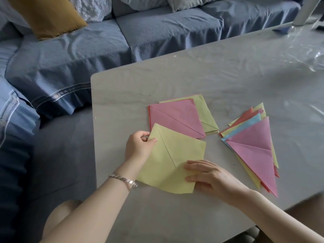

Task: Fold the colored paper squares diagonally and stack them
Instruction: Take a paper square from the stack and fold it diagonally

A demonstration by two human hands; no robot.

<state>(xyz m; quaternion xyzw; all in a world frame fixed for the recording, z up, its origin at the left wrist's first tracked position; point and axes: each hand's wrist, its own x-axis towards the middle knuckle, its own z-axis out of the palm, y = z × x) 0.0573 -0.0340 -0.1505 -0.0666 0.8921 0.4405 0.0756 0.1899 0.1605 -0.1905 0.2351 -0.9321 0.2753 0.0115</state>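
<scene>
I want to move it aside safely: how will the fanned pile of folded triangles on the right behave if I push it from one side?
The pile of folded triangles is already fanned, so it would probably spread further rather than slide as one. The sheets look thin and light, likely floppy when lifted. The table looks smooth and glossy, so they may slip easily.

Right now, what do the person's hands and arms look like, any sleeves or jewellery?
Both forearms are bare, with no sleeves in view. The left wrist wears a silver bracelet of small flat linked pieces. The left hand and right hand show no rings, gloves or watch that can be made out.
</scene>
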